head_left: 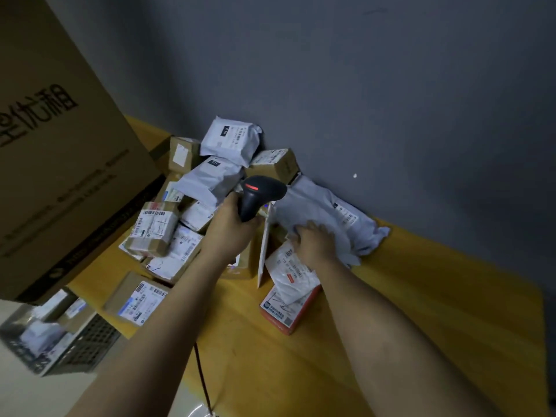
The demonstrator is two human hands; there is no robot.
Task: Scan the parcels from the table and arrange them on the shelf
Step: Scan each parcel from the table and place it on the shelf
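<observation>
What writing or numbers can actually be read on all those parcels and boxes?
"010": black tag on the top white mailer bag.
"优租": large print on the big cardboard box, seen rotated; the character before it is cut off.
A black tag on the second white bag: digits too blurred.
Shipping labels on the small boxes and red-edged parcel: too small to read.

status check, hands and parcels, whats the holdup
Left hand gripping scanner. Right hand on grey mailer bag, not lifted. Parcel pile crowds the yellow table; no shelf in view.
</observation>
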